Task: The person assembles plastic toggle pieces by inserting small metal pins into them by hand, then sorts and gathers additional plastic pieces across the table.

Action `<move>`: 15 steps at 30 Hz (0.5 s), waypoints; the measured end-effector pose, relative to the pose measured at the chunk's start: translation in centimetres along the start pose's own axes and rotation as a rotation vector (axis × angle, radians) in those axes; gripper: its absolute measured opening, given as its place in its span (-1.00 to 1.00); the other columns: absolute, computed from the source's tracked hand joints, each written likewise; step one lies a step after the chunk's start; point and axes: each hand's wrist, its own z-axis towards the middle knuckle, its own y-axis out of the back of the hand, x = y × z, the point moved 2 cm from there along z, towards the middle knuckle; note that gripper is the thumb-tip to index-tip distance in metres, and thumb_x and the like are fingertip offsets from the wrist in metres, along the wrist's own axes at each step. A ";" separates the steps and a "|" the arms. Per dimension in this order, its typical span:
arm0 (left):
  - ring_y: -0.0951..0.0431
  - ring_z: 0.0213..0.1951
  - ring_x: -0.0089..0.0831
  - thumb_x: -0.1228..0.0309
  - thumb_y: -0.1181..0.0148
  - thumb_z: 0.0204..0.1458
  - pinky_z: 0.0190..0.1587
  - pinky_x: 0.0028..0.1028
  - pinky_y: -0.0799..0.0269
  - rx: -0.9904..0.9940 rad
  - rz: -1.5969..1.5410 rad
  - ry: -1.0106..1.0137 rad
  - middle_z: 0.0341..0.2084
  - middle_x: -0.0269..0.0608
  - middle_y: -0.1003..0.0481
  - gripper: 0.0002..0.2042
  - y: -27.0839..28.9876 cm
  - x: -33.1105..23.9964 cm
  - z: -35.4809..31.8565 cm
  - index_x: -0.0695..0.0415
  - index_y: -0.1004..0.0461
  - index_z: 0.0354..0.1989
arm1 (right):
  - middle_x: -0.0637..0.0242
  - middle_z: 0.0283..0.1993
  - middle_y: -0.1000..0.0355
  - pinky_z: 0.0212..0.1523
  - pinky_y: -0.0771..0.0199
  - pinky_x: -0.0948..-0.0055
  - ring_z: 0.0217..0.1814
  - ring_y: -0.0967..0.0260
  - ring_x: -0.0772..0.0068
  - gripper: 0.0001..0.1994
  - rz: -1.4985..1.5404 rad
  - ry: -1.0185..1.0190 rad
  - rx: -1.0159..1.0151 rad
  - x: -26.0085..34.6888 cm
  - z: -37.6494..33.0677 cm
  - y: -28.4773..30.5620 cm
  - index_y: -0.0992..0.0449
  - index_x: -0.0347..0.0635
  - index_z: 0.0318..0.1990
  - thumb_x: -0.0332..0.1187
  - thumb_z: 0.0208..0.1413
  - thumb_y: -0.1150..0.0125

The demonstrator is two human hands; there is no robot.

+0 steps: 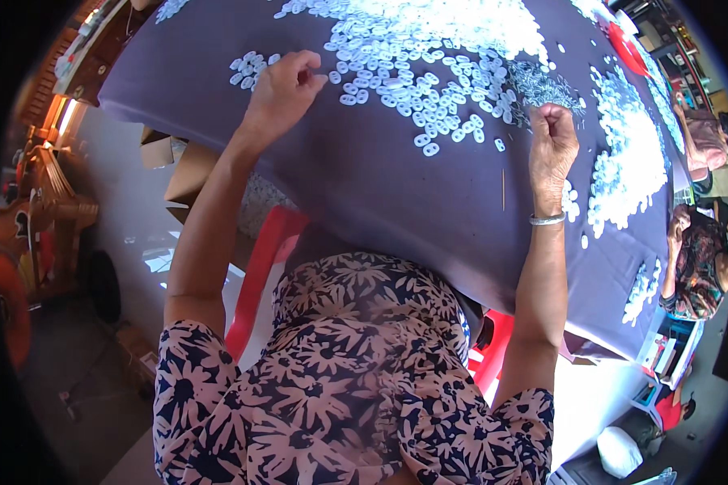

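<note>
My left hand (283, 95) hovers over the far left of the table with thumb and fingers curled together in a pinch. Beside it lies a small cluster of white oval two-holed plastic pieces (247, 71), and the edge of a much larger heap of the same pieces (441, 101) starts just right of its fingertips. At the near edge of a pile of thin, silvery metal pins (542, 85), my right hand (554, 145) is closed, fingertips together. Anything pinched in either hand is too small or hidden to make out. A lone white piece (500, 145) lies left of my right hand.
A dark purple cloth (396, 194) covers the table. More white pieces (627, 162) are heaped to the right, near a red dish (627, 48). A thin brown stick (503, 190) lies nearby. Other people (700, 259) sit along the right side. Cardboard boxes (190, 174) stand at left.
</note>
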 end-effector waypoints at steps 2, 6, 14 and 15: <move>-0.54 -0.26 -0.12 0.19 -0.28 -0.09 -0.22 -0.26 -0.44 0.033 0.093 -0.003 -0.36 -0.08 -0.50 -0.60 -0.5 -0.3 -0.2 0.21 -0.42 -0.16 | 0.58 -0.48 -0.28 -0.44 -0.13 0.73 -0.46 -0.11 0.78 -0.94 -0.099 -0.044 0.016 -0.6 0.3 0.3 -0.44 -0.22 -0.39 -0.51 0.09 -0.20; -0.53 -0.27 -0.19 0.09 -0.39 -0.20 -0.20 -0.31 -0.44 0.074 0.310 -0.041 -0.33 -0.06 -0.50 -0.34 -1.2 -1.4 -0.8 0.29 -0.34 0.00 | 0.60 -0.54 -0.28 -0.54 -0.09 0.71 -0.53 -0.10 0.80 -0.95 -0.237 -0.208 0.256 -0.2 0.1 0.1 -0.48 -0.26 -0.38 -0.49 0.10 -0.17; -0.55 -0.39 -0.15 0.19 -0.37 -0.20 -0.27 -0.30 -0.46 0.103 0.108 -0.009 -0.49 -0.03 -0.52 -0.51 -5.3 -1.0 2.8 0.30 -0.38 -0.21 | 0.60 -0.54 -0.30 -0.51 -0.15 0.71 -0.50 -0.14 0.80 -0.93 -0.281 -0.123 0.396 0.6 -1.2 -1.5 -0.44 -0.27 -0.41 -0.52 0.07 -0.21; -0.56 -0.41 -0.21 0.23 -0.37 -0.19 -0.31 -0.33 -0.47 0.046 0.067 -0.022 -0.53 -0.05 -0.52 -0.55 -5.2 -1.6 3.3 0.29 -0.38 -0.24 | 0.60 -0.54 -0.30 -0.51 -0.15 0.71 -0.50 -0.14 0.80 -0.93 -0.274 -0.116 0.396 0.7 -1.3 -1.5 -0.44 -0.27 -0.41 -0.52 0.07 -0.21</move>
